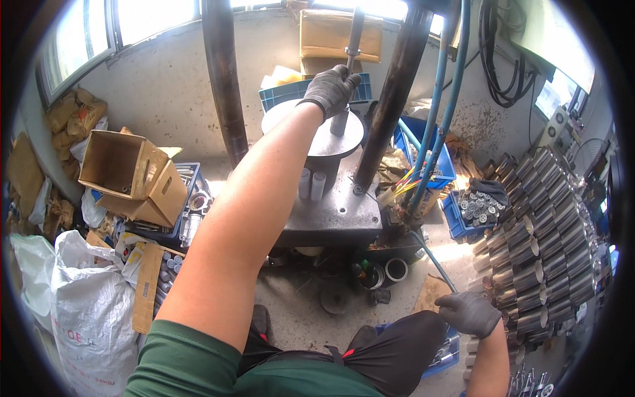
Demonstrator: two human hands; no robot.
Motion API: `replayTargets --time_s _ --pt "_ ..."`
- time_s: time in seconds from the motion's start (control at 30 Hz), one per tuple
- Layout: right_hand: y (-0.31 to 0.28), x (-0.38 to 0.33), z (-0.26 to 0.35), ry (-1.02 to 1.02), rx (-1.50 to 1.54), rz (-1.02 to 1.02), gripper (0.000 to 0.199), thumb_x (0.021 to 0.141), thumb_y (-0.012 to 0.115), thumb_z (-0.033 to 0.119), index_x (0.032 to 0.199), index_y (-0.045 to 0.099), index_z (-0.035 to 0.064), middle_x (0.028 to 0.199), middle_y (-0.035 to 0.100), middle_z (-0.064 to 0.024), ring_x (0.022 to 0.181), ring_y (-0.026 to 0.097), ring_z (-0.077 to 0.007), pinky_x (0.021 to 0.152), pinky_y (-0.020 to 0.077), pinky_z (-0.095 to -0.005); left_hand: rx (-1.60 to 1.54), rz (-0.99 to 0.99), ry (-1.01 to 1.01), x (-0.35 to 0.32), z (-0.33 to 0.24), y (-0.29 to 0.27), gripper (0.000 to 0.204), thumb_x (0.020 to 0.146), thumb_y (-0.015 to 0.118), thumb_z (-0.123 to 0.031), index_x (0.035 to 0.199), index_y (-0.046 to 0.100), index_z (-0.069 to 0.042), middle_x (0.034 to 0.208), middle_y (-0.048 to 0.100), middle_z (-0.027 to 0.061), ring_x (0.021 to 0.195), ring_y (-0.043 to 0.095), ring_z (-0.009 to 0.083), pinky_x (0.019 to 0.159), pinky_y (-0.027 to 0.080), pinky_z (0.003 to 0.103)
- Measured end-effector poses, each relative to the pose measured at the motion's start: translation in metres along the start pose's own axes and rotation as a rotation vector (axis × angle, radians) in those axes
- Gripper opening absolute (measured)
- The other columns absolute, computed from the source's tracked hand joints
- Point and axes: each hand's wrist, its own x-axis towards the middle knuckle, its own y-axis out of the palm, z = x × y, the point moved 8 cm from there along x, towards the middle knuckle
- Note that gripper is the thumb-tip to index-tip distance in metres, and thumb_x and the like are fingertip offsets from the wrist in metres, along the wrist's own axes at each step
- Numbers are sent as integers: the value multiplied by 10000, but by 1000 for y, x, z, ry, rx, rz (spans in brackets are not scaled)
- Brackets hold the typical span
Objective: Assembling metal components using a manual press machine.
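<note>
Head view: the largest thing before the hands is a press-like machine, its heavy metal base (360,215) set below and nearer the body than the left hand, with a dark post (223,79) on either side of that hand. To the right of and beyond the right hand, steel tubes (536,241) are stacked in rows. Well to the left of both hands, a white sack (89,311) is seen.

Below the left hand (333,89), a round plate (319,147) is mounted over the base; on it a grey cylinder (339,124) is stood, directly under the fist. An upright metal rod (355,36) is lined up above. The rod is gripped in the gloved left hand, it appears, just above the cylinder, though the exact contact is hidden. By judgement, alignment of rod and cylinder is the step in hand; a steady, upright hold is called for next.

The cylinder looks smooth, straight-sided and dull; its top is covered by the glove. The right hand (471,313) is held loosely curled beside the right knee, near a thin blue hose (433,261); whether anything is held there is not shown. Smallest, two short grey cylinders (311,185) are stood on the base below the left hand.
</note>
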Motion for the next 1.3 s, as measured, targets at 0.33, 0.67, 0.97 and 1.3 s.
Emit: replayTargets --time_s 0.33,0.67,0.97,1.3 --pt "0 1 -2 20 49 5 340 969 665 261 1180 775 17 939 757 -282 916 755 -456 859 601 -516 10 -16 17 2 1 0 435 1110 606 -450 1298 697 -68 1117 787 196 1051 763 329 963 575 439" --pt "-21 -4 -3 71 177 -257 318 967 702 166 1217 759 -23 1086 771 -265 957 772 -416 864 608 -460 -19 -14 20 0 2 0 445 1106 605 -467 1280 709 -71 1133 789 190 1079 758 329 985 572 438" --pt "-135 27 25 -302 -235 -1170 133 1006 659 -7 1133 696 -10 920 710 -220 832 715 -406 756 571 -474 6 -14 49 2 2 1 468 1110 592 -492 1276 709 -70 1151 790 182 1102 753 325 996 567 447" --pt "-207 114 -14 -157 -102 -1035 208 1006 630 69 1152 753 -15 993 775 -231 933 782 -366 867 606 -441 -20 -9 55 4 4 1 456 1101 607 -468 1319 720 -83 1182 799 191 1155 755 353 1040 557 456"
